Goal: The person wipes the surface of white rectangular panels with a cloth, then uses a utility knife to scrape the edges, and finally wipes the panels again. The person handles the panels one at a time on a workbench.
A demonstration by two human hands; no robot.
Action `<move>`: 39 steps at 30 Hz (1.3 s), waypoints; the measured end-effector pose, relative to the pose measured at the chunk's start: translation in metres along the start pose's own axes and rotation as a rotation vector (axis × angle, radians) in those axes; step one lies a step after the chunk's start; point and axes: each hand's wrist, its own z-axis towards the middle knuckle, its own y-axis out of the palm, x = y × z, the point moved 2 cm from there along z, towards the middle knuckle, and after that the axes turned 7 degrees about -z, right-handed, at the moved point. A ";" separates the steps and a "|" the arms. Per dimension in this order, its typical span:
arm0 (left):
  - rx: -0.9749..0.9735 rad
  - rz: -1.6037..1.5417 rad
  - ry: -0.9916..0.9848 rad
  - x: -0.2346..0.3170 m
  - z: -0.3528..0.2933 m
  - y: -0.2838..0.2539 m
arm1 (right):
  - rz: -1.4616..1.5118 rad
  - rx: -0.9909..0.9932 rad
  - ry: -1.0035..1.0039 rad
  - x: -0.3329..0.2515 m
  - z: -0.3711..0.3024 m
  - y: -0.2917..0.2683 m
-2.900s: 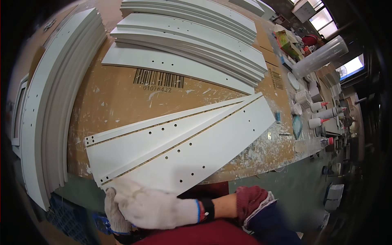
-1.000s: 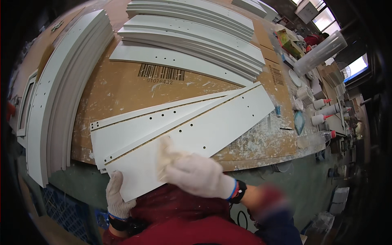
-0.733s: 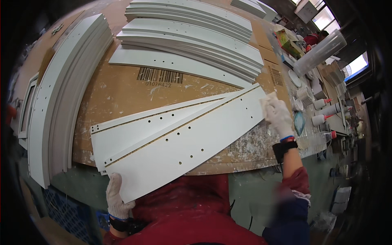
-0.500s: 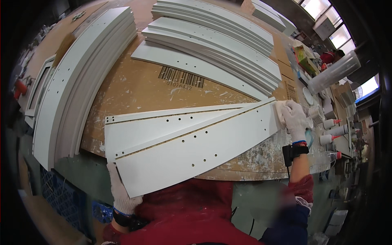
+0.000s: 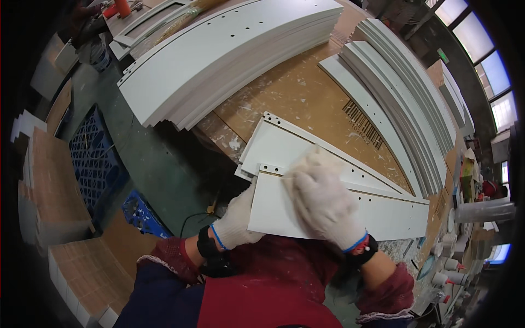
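While the left hand is at the left end of the top panel, I see the right hand set over its middle, a little toward that same end. Both wear whitish knit gloves. My view of the left fingers is cut off by the panel's end, so I cannot tell whether they pinch the board or only support it. On the right, the fingers are bent and drawn together over a pale cloth, holding it beneath them; its outline is blurred. From here the cloth reaches across the panel's far edge, and I cannot tell how much of it touches the surface.

The top panel, long and white with a brown groove along its far side, lies slantwise over a second panel. Their left ends fan apart, and their right ends come close together. The upper one's left end juts past the cardboard-covered table, toward the person. I have a tall stack of white panels far left, and more stacked panels far right.
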 end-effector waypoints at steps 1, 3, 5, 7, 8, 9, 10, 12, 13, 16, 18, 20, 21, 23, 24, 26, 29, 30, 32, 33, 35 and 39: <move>0.013 -0.057 -0.008 -0.004 -0.001 0.002 | 0.049 -0.117 -0.020 -0.023 0.014 0.001; -0.185 -0.170 -0.178 -0.020 -0.012 0.005 | 0.137 -0.129 -0.200 -0.057 0.036 0.013; -0.285 -0.343 -0.267 -0.028 -0.019 0.007 | 0.343 -0.298 -0.301 -0.082 0.056 0.012; -0.274 -0.611 -0.301 -0.031 -0.019 0.012 | 0.674 -0.256 -0.311 -0.081 0.057 0.010; -0.233 -0.781 -0.321 -0.029 -0.018 0.011 | 0.758 -0.210 -0.288 -0.073 0.051 0.003; -0.200 -0.950 -0.321 -0.027 -0.012 0.013 | 0.841 -0.164 -0.263 -0.061 0.046 -0.006; -0.168 -1.113 -0.322 -0.023 -0.008 0.013 | 0.889 -0.162 -0.181 -0.045 0.038 -0.018; -0.160 -1.374 -0.323 -0.016 0.000 0.012 | 1.007 0.017 0.147 0.000 0.007 -0.026; -0.183 -1.441 -0.307 -0.016 0.001 0.010 | 1.160 0.169 0.307 0.018 -0.008 -0.035; -0.316 -1.999 -0.525 -0.018 0.003 0.006 | 0.926 0.407 0.571 0.088 -0.071 -0.051; -0.198 -1.788 -0.576 -0.011 0.003 0.004 | 0.872 0.509 0.696 0.112 -0.120 -0.056; -0.265 -1.695 -0.520 -0.012 -0.001 0.007 | 0.940 0.653 0.868 0.120 -0.160 -0.062; -0.275 -1.483 -0.528 -0.023 -0.005 0.008 | 1.000 0.741 0.971 0.122 -0.174 -0.064; -0.332 -1.171 -0.517 -0.036 -0.003 0.011 | 0.973 0.811 0.934 0.129 -0.206 -0.064; -0.294 -1.189 -0.548 -0.031 -0.005 0.006 | 0.952 0.850 0.919 0.132 -0.226 -0.061; -0.247 -1.303 -0.610 -0.011 0.000 0.004 | 0.890 0.962 0.997 0.130 -0.263 -0.061; -0.201 -1.389 -0.618 0.012 0.004 0.005 | 0.905 1.074 1.075 0.130 -0.297 -0.056; -0.169 -1.367 -0.532 0.014 0.004 0.011 | 0.926 1.058 1.085 0.136 -0.316 -0.051; -0.126 -1.302 -0.496 0.016 0.000 0.004 | 0.948 1.045 1.087 0.135 -0.328 -0.048; -0.018 -1.280 -0.468 0.016 -0.005 0.002 | 0.945 1.046 1.084 0.131 -0.319 -0.044; -0.016 -1.381 -0.600 -0.012 -0.019 -0.022 | 0.933 1.030 1.082 0.131 -0.324 -0.037; -0.051 -1.489 -0.407 -0.034 -0.037 -0.055 | 0.968 1.065 1.159 0.132 -0.321 -0.028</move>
